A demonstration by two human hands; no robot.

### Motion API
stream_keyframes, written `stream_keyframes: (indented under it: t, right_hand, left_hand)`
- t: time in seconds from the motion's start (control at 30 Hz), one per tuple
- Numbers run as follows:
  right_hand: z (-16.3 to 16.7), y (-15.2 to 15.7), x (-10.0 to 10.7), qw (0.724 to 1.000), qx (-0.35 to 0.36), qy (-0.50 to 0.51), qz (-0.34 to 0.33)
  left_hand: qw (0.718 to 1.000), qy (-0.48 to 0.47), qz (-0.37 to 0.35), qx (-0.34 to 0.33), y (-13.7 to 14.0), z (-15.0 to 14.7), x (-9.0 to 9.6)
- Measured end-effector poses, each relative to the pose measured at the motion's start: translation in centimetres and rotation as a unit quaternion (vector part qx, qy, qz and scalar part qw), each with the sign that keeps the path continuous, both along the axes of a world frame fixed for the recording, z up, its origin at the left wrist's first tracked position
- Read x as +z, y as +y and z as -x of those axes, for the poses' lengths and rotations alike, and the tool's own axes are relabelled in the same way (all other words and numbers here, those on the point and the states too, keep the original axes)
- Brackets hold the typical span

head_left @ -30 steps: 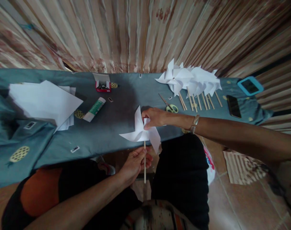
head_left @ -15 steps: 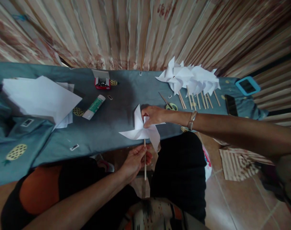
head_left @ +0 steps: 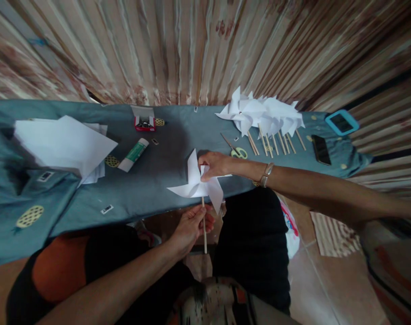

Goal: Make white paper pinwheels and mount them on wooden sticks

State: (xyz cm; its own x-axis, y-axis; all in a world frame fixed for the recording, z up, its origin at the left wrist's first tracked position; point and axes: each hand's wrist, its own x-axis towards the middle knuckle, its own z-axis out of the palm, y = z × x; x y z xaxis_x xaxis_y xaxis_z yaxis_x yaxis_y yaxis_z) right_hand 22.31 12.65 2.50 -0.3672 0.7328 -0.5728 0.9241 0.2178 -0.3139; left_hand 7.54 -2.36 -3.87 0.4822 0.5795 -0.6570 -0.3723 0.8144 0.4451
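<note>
A white paper pinwheel (head_left: 193, 187) on a thin wooden stick (head_left: 205, 237) is held just over the table's near edge. My left hand (head_left: 191, 228) is closed round the stick below the blades, and the stick's lower end sticks out beneath the fingers. From above, my right hand (head_left: 214, 165) grips the pinwheel near its centre, thumb and fingers pressed on the folded paper. Whatever lies under those fingers at the hub is hidden. Curved blades spread to the left, upward and down to the right.
Several finished pinwheels (head_left: 247, 110) lie at the back right. Scissors (head_left: 237, 151) are beside them, with a phone (head_left: 320, 150) and a blue-framed device (head_left: 342, 122) farther right. A glue stick (head_left: 134, 155), a small red box (head_left: 145, 124) and paper sheets (head_left: 63, 144) lie on the left.
The camera view has shifted slightly, so the table items appear a little lower. Both hands keep the same hold on the pinwheel and its stick.
</note>
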Motion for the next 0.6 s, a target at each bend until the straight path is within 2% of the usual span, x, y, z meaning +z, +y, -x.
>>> stream_keyframes:
  t: [0.17, 0.3, 0.4, 0.5, 0.57, 0.6]
  right_hand:
    - [-1.0, 0.2, 0.5, 0.999, -0.009, 0.036, 0.007]
    - [-2.1, 0.8, 1.2, 0.99, -0.03, 0.129, 0.04]
    - [-2.9, 1.5, 1.7, 0.979, -0.079, 0.188, 0.025]
    - [-3.9, 2.0, 2.3, 0.955, -0.168, 0.238, -0.05]
    - [-4.7, 1.7, 2.8, 0.923, -0.215, 0.285, -0.145]
    - [-5.1, 1.3, 3.0, 0.898, -0.233, 0.315, -0.202]
  left_hand:
    - [1.0, -0.001, -0.022, -0.008, 0.6, 0.3, 0.9]
    - [0.999, 0.009, -0.045, 0.004, 1.2, 0.4, 1.6]
    - [0.998, 0.014, -0.059, 0.007, 2.0, 0.3, 1.8]
    - [0.998, 0.02, -0.064, 0.012, 3.2, 0.3, 2.2]
    - [0.996, 0.019, -0.082, 0.025, 4.2, 0.5, 2.5]
    - [0.995, 0.019, -0.097, 0.034, 4.8, 0.7, 2.6]
